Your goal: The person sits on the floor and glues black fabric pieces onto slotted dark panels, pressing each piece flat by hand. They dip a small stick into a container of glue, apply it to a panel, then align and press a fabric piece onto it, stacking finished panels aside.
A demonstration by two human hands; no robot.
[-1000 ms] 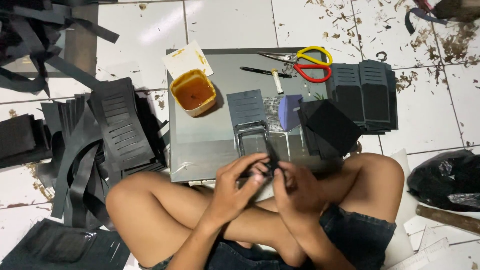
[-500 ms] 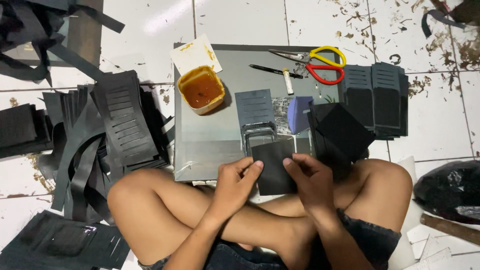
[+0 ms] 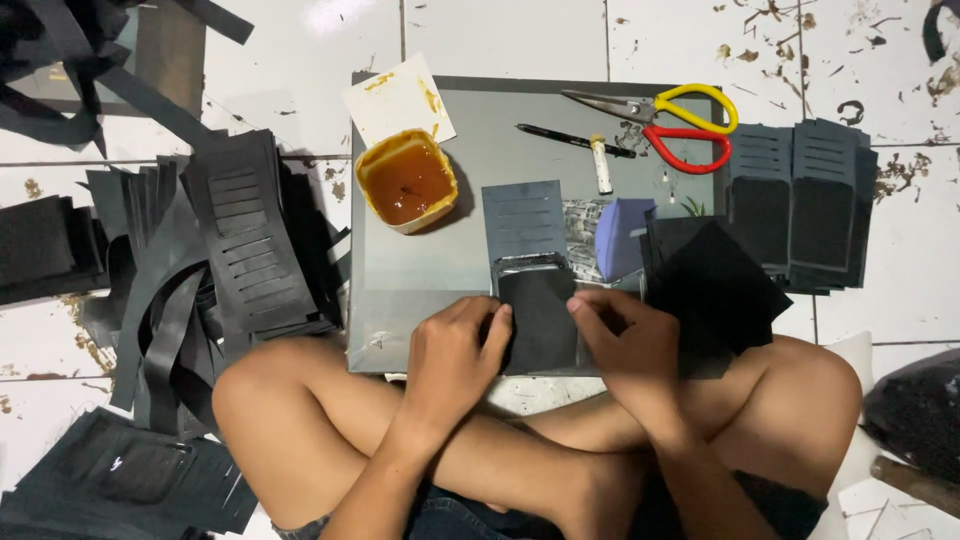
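I sit cross-legged at a grey board laid on a tiled floor. My left hand and my right hand press a flat black rectangular piece onto a grey slotted panel with a shiny window frame. Fingertips of both hands rest on the piece's left and right edges. Above the left hand stands a small yellow tub of brown glue. A stack of loose black sheets lies beside the right hand.
Yellow-and-red scissors, a black pen and a white stick lie at the board's far side. Finished slotted panels are stacked right. Heaps of black slotted pieces and strips lie left. A black bag sits lower right.
The hands held a small black piece above my legs a second ago; they have since laid it flat on the grey panel and now press its sides.
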